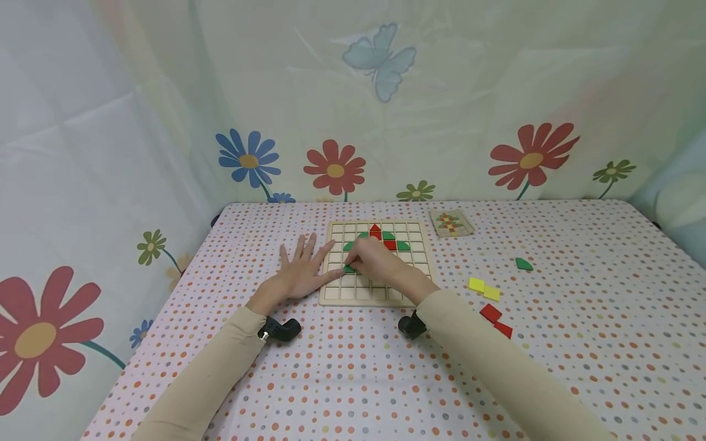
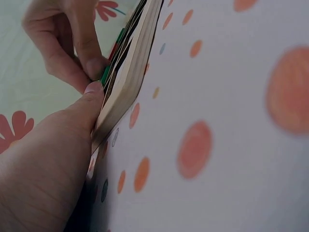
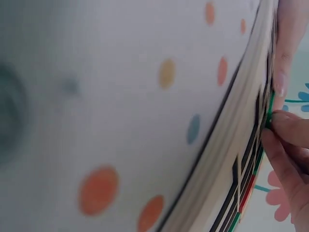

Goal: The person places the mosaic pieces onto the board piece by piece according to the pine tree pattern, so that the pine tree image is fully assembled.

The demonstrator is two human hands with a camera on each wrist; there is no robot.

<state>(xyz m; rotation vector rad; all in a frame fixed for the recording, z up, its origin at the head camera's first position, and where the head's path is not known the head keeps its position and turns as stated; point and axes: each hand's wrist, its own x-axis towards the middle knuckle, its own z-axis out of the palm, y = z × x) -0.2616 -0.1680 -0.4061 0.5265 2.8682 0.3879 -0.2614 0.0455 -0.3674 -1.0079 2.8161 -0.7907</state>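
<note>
A wooden grid board (image 1: 353, 299) lies on the dotted tablecloth. My right hand (image 1: 380, 260) is over its left half, pinching a green tile (image 1: 349, 269) between thumb and fingertips at the board surface. Spread out at the board's left side is my left hand (image 1: 300, 277); its thumb (image 2: 91, 94) reaches over the edge beside that tile. Red tiles (image 1: 390, 245) and green tiles (image 1: 403, 245) sit in cells farther up the board, topped by a red triangle (image 1: 375, 227). My right hand hides some of the cells.
Right of the board lie two yellow squares (image 1: 477, 284), two red pieces (image 1: 491, 313) and a loose green piece (image 1: 524, 264). A small pattern card (image 1: 451, 223) rests near the board's far right corner. A flowered curtain (image 1: 452, 135) hangs behind the table.
</note>
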